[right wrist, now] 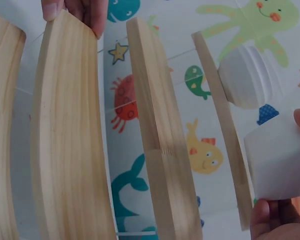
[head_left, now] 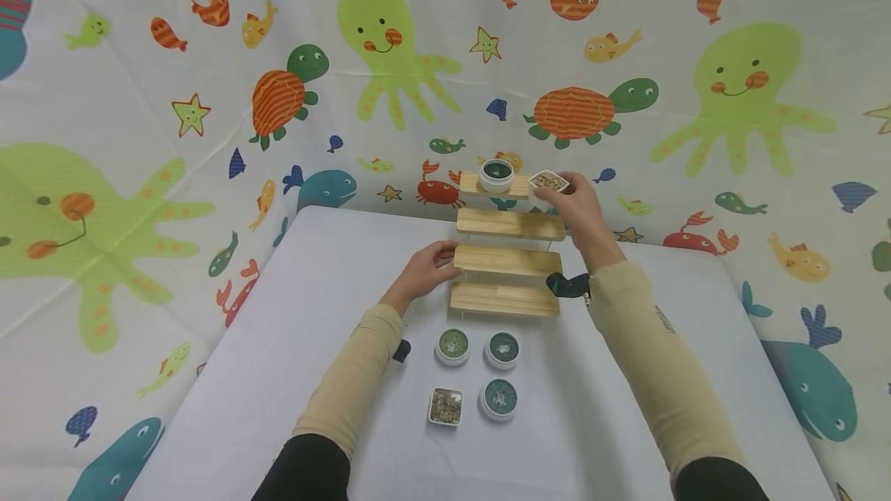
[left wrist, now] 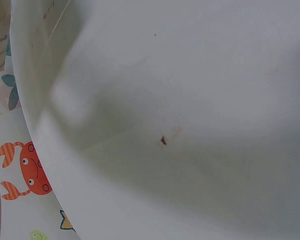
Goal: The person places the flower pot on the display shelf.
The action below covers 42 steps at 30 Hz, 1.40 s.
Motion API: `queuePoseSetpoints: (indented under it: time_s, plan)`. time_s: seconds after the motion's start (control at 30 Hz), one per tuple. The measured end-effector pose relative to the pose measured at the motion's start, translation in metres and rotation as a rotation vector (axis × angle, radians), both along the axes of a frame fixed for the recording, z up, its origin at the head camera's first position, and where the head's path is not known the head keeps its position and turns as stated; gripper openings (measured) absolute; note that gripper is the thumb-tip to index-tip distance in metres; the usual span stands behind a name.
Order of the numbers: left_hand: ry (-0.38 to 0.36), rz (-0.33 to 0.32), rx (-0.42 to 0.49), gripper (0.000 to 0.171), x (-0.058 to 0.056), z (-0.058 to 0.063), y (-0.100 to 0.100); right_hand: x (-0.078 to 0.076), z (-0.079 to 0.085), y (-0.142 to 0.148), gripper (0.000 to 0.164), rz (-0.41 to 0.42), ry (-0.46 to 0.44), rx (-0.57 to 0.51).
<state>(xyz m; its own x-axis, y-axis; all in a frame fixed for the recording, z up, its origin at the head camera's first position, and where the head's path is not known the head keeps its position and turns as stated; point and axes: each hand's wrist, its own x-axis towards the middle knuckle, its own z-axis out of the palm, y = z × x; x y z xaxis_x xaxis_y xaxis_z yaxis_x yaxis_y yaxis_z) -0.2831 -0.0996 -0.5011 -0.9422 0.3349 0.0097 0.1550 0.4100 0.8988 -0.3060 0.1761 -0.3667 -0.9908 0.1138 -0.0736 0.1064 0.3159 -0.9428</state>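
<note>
A four-step wooden display rack (head_left: pixel 508 260) stands toward the back of the white table. My left hand (head_left: pixel 421 273) pinches the left end of its second board from the bottom; the thumb and fingers (right wrist: pixel 92 17) lie on either side of that board in the right wrist view. At the right end of the top board (head_left: pixel 469 185), my right hand (head_left: pixel 583 211) holds a square white pot (right wrist: pixel 282 155) with a pale, grainy top. Left of it on the same board sits a round white pot (head_left: pixel 496 175) with a dark green top. The left wrist view shows mostly white tablecloth.
In front of the rack stand a light green-topped round pot (head_left: pixel 453 345), two dark green-topped round pots (head_left: pixel 503 349) and a square pot (head_left: pixel 445 407) with a brown, grainy top. A cloth (head_left: pixel 431 83) printed with sea animals hangs behind the table (head_left: pixel 313 269).
</note>
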Motion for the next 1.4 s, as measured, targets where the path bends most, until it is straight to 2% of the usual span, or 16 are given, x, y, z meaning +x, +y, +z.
queuePoseSetpoints:
  time_s: [0.63,1.0,1.4]
  plan:
    - [-0.003,-0.001,-0.014,0.064,0.001,-0.001,-0.001,-0.013,0.000,-0.007,0.069,-0.035,0.000,-0.047]
    - [-0.003,-0.005,-0.015,0.063,0.002,0.000,-0.002,-0.015,-0.002,-0.011,0.073,-0.027,0.002,-0.013]
    - [-0.007,0.001,-0.027,0.061,0.001,-0.001,-0.003,-0.013,-0.001,-0.013,0.070,-0.012,0.017,0.010]
